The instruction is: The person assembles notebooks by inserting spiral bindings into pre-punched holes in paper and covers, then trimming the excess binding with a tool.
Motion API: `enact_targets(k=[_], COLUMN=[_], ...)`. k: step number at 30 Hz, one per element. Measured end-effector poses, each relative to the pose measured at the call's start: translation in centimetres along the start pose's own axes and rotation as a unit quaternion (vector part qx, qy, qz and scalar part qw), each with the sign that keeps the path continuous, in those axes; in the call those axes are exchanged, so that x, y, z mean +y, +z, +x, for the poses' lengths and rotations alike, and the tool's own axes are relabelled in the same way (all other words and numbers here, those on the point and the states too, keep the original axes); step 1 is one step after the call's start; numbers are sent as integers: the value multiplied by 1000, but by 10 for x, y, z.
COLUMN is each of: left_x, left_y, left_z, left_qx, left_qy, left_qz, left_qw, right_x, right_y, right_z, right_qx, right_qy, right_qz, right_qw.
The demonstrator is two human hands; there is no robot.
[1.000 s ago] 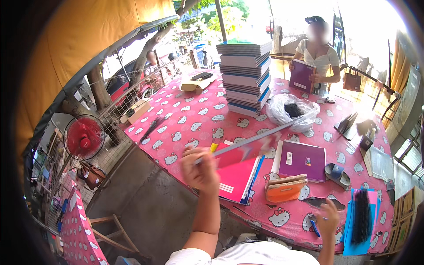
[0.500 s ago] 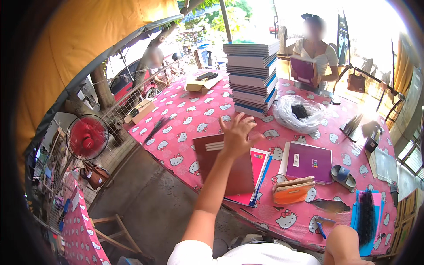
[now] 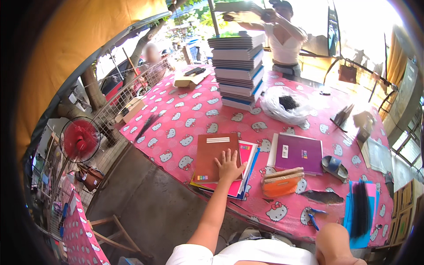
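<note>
My left hand (image 3: 229, 167) lies flat with fingers spread on a brown notebook (image 3: 215, 154). Under that notebook is a small stack with a pink notebook (image 3: 248, 154) and blue and yellow covers sticking out at its edges. To the right of the stack lies a purple notebook (image 3: 298, 153). Of my right side only a bent bare limb shows at the lower edge; the right hand is out of sight. Between the notebooks and my body are an orange and tan block (image 3: 282, 183) and blue-handled pliers (image 3: 315, 216).
A tall stack of notebooks (image 3: 238, 73) stands mid-table, beside a clear plastic bag (image 3: 287, 106) holding black stuff. Black bristle strands (image 3: 361, 210) lie on blue sheets at right, near a sandal (image 3: 335, 168). A person (image 3: 285, 39) across the table lifts a bundle.
My left hand has come down from above the brown notebook and now rests on it; the notebook lies straighter. The person opposite has raised a bundle up over the tall stack.
</note>
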State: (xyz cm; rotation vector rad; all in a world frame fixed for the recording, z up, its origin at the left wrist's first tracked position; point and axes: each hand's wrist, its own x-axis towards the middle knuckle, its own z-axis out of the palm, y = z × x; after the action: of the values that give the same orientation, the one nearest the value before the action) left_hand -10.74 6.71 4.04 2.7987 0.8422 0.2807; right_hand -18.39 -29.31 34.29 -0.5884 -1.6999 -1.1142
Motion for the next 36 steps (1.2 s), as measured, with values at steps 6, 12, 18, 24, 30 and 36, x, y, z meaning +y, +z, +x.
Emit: enact_targets(k=[6,12,18,24,30,36], left_x=[-9,29,106,100,108,104], left_y=[3,-14,5,62,67,61], left_z=[-4,-1,36,63,75,63], left_qx=[34,179,-198,-240,-250,-199], left_qy=[-8,-15,-133,-161,-218,-240], left_qz=[-42,-303,-592,-563,-542,-627], left_qw=[998,936,770,774,772,714], right_x=[-7,-36,111,118,129,132], right_y=[-27,-105,-118,-143,-151,-123], right_z=[-3,-112,-302,-414,-397,-259], right_qx=[-5,-60,-209,-233,-321,-101], right_qy=[17,356,678,681,756,802], right_qz=[10,-355,-267,-350,-352,262], right_qw=[1000,863,652,600,449,527])
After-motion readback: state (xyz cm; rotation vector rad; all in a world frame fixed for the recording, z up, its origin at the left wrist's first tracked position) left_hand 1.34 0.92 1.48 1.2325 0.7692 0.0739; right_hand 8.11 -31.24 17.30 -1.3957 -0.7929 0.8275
